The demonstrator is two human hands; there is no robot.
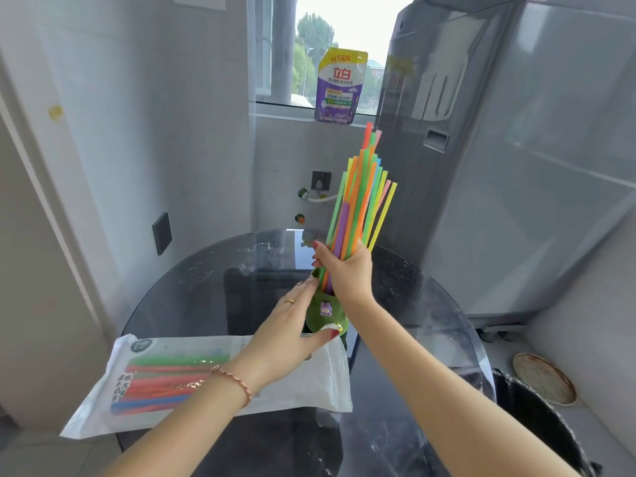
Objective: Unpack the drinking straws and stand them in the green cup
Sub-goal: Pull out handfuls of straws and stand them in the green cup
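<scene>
My right hand (346,270) grips a bundle of several coloured drinking straws (361,201) that leans up and to the right. Their lower ends reach into the mouth of the green cup (325,313), which stands on the round dark glass table (213,270). My left hand (292,325) rests against the cup's left side with fingers spread, thumb near its base. A white plastic straw package (165,373) lies flat at the table's near left edge, with several thick straws still inside it, partly under my left forearm.
A grey washing machine (481,166) stands right behind the table. A purple detergent pouch (339,87) sits on the window sill. A black bin (537,425) and a round dish (543,378) are on the floor at the right. A wall closes the left side.
</scene>
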